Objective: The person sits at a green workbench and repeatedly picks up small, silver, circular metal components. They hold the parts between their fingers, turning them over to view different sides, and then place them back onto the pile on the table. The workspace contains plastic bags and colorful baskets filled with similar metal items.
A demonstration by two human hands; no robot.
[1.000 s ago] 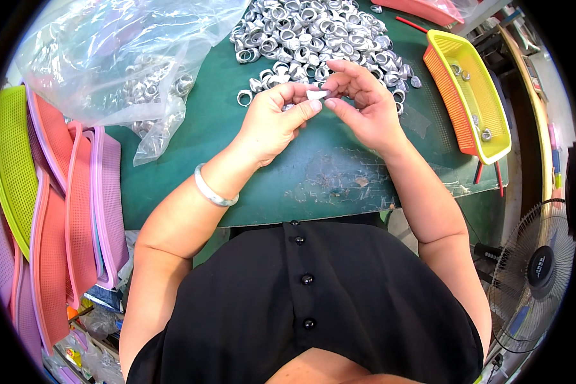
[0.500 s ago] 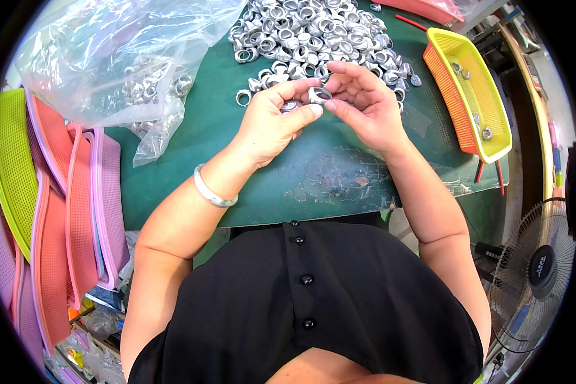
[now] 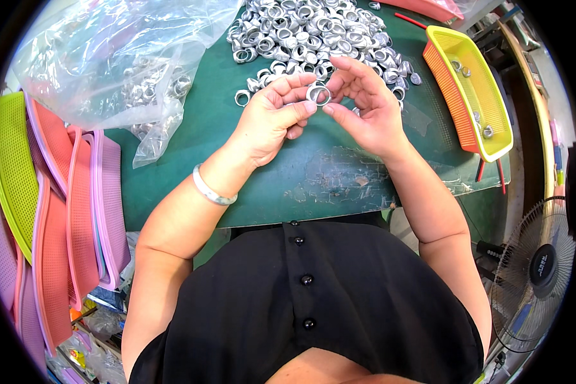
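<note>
A silver-coloured metal ring (image 3: 310, 96) is pinched between the thumb and fingers of my left hand (image 3: 269, 121), its round opening facing up toward me. Close beside it is my right hand (image 3: 371, 115), thumb and fingers apart and lightly curved. A small silvery piece (image 3: 356, 111) shows by the right thumb; whether that hand holds it I cannot tell. Just beyond both hands lies a large heap of similar silver rings (image 3: 313, 32). One loose ring (image 3: 242, 98) lies to the left of the heap.
A green-topped table (image 3: 249, 201) with a worn patch lies under my hands. On the left are a clear plastic bag (image 3: 109, 96) with silver rings and stacked coloured baskets (image 3: 57, 224). A yellow-and-orange basket (image 3: 507, 128) holds several rings at right, above a fan (image 3: 537, 272).
The ring has turned so its opening now shows, and my right thumb has come away from it. The second piece seen by my left fingers no longer shows there.
</note>
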